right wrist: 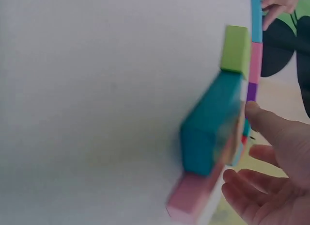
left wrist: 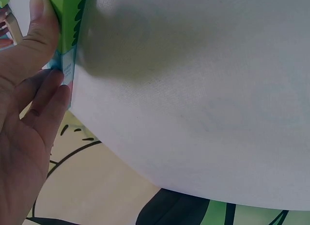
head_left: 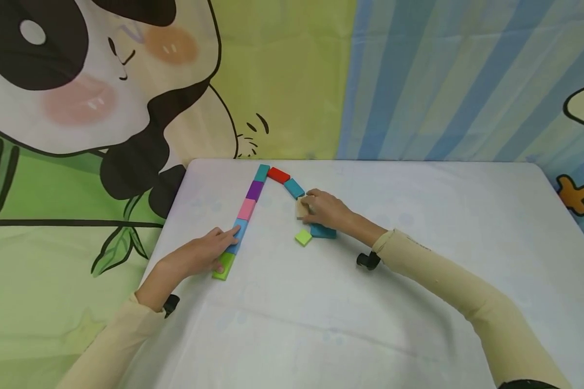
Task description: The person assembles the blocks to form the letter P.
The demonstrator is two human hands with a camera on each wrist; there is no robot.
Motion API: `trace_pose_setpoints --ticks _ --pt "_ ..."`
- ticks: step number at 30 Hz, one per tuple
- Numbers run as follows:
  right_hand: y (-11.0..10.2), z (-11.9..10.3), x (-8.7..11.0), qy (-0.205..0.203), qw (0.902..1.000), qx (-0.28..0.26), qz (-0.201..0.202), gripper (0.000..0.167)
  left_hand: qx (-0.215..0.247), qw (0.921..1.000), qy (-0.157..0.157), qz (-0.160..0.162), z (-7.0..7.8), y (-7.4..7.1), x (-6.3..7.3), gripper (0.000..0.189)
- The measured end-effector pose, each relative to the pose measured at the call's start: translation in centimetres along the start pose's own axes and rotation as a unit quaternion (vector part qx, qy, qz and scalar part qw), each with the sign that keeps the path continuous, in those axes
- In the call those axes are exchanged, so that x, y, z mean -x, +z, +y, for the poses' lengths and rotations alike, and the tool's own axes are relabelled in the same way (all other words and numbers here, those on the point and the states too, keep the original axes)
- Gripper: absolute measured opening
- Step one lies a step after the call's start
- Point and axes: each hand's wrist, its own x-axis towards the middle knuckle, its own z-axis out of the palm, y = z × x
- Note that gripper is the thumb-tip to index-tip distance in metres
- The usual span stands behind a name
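Blocks (head_left: 246,209) form one seemingly finished row on the table (head_left: 418,302), the left hand (head_left: 201,254) resting straightish fingers along it; a second, bent line looks unfinished, the right hand (head_left: 328,209) pinching its tan block (head_left: 300,210).

A block row (head_left: 246,209) runs forward from the left hand (head_left: 201,253); other blocks (head_left: 293,188) lie forward-left of the right hand (head_left: 328,209).

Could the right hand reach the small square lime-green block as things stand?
Probably yes: the square lime-green block lies close to the right hand, uncovered, with white tabletop on its near side. The fingers are at the pale wooden block, and the teal rectangular block sits alongside.
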Motion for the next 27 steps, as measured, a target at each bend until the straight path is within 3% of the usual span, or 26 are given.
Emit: trace_pose_setpoints --ticks 4,10,17,23,27 --pt "-1.9 0.8 1.2 0.016 0.9998 0.007 -0.005 0.051 -0.004 1.0 -0.004 0.0 0.0 0.0 -0.1 0.087" --pt "-2.4 3.7 4.1 -0.034 0.9977 0.041 -0.041 0.035 -0.005 1.0 -0.007 -0.001 0.1 -0.1 0.1 0.087" --pt "-2.2 5.5 5.5 -0.075 0.9938 0.081 0.0 0.028 -0.005 1.0 -0.008 -0.001 0.2 -0.1 0.2 0.087" --pt "-2.6 3.5 4.3 -0.162 0.9816 0.077 0.066 0.028 -0.004 1.0 -0.002 0.0 0.1 -0.1 0.3 0.086" --pt "-1.8 0.5 2.6 -0.219 0.9711 0.09 0.031 0.03 -0.003 1.0 0.006 0.003 0.2 -0.1 0.2 0.086"
